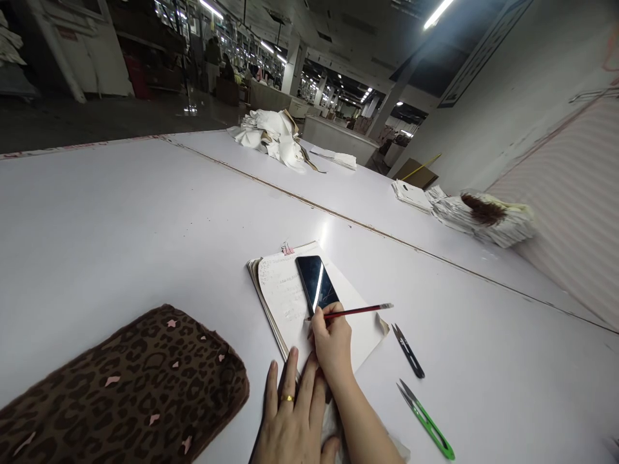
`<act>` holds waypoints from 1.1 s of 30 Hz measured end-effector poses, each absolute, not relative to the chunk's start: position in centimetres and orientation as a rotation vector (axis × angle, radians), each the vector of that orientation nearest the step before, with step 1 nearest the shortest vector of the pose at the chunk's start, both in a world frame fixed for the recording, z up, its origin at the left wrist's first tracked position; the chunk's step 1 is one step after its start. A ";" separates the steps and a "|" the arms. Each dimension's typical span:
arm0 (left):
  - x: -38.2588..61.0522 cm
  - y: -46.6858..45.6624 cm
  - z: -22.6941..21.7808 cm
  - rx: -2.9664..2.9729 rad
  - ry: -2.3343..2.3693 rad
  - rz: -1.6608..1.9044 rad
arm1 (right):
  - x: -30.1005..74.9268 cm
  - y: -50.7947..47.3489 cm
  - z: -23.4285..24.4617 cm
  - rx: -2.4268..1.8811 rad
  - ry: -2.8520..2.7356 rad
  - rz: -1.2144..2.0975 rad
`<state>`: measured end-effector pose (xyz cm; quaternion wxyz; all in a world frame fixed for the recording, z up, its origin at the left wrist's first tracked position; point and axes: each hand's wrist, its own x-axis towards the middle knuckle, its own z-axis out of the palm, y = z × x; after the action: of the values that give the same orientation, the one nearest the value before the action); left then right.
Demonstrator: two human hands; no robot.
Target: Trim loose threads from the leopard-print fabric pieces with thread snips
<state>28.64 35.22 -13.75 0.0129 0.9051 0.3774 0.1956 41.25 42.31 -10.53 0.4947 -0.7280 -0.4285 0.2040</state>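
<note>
My right hand [333, 345] is closed round a red pencil [360, 311], whose tip touches a stack of white paper sheets [283, 296] held by a pink clip. A black phone [316, 283] lies face up on the sheets just beyond the pencil tip. Flat on the table at the near edge of the paper rests my left hand [293, 419], fingers stretched out, with a gold ring on one finger.
A folded leopard-print fabric [130, 386] lies at the near left on the white table [120, 225]. Black thread snips [409, 351] and green thread snips [425, 420] lie right of the paper. White fabric piles [273, 136] and bundles [483, 216] sit farther back.
</note>
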 end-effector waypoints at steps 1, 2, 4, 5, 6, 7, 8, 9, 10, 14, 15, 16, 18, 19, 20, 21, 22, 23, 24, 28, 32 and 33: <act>28.7 35.2 -13.8 2.820 1.174 0.613 | 41.2 42.3 -10.5 -1.772 -1.051 0.490; 28.7 35.2 -13.8 2.817 1.176 0.620 | 41.2 42.4 -10.5 -1.777 -1.063 0.488; 28.7 35.3 -13.8 2.813 1.185 0.621 | 41.2 42.4 -10.5 -1.781 -1.058 0.498; 28.7 35.2 -13.8 2.813 1.186 0.615 | 41.2 42.4 -10.5 -1.783 -1.048 0.500; 28.7 35.2 -13.8 2.814 1.187 0.605 | 41.2 42.4 -10.5 -1.788 -1.040 0.496; 28.7 35.2 -13.8 2.816 1.187 0.595 | 41.2 42.4 -10.4 -1.794 -1.036 0.490; 28.6 35.2 -13.8 2.820 1.183 0.589 | 41.2 42.4 -10.4 -1.800 -1.038 0.483; 28.6 35.2 -13.8 2.825 1.178 0.587 | 41.3 42.4 -10.4 -1.806 -1.046 0.477; 28.6 35.2 -13.8 2.828 1.178 0.586 | 41.3 42.5 -10.5 -1.809 -1.057 0.473; 28.6 35.3 -13.9 2.838 1.176 0.603 | 41.4 42.5 -10.4 -1.797 -1.084 0.488; 28.6 35.3 -13.9 2.841 1.177 0.607 | 41.4 42.5 -10.3 -1.788 -1.079 0.495; 28.6 35.3 -13.9 2.848 1.173 0.608 | 41.4 42.5 -10.3 -1.776 -1.064 0.506; 28.6 35.3 -13.8 2.856 1.167 0.610 | 41.4 42.4 -10.1 -1.753 -1.012 0.522; 28.6 35.3 -13.8 2.858 1.167 0.613 | 41.4 42.3 -10.1 -1.744 -0.984 0.519; 28.6 35.3 -13.8 2.857 1.171 0.613 | 41.5 42.2 -10.1 -1.736 -0.966 0.513; 28.6 35.3 -13.8 2.856 1.175 0.614 | 41.6 42.1 -10.1 -1.727 -0.963 0.512; 28.6 35.3 -13.7 2.856 1.180 0.615 | 41.7 42.0 -10.1 -1.714 -0.973 0.522; 28.6 35.3 -13.7 2.858 1.186 0.618 | 41.8 42.0 -10.2 -1.698 -0.986 0.540; 28.7 35.2 -13.7 2.862 1.188 0.623 | 41.9 42.0 -10.3 -1.680 -1.001 0.567; 28.7 35.3 -13.8 2.875 1.184 0.644 | 42.1 42.0 -10.5 -1.646 -1.040 0.631; 28.7 35.3 -13.8 2.872 1.179 0.636 | 42.0 42.1 -10.5 -1.662 -1.072 0.624; 28.7 35.3 -13.8 2.867 1.179 0.633 | 42.0 42.1 -10.5 -1.663 -1.084 0.623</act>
<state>28.66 35.35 -13.81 -0.0111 0.9061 0.3726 0.2001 41.98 42.09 -10.50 0.5058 -0.6894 -0.4495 0.2584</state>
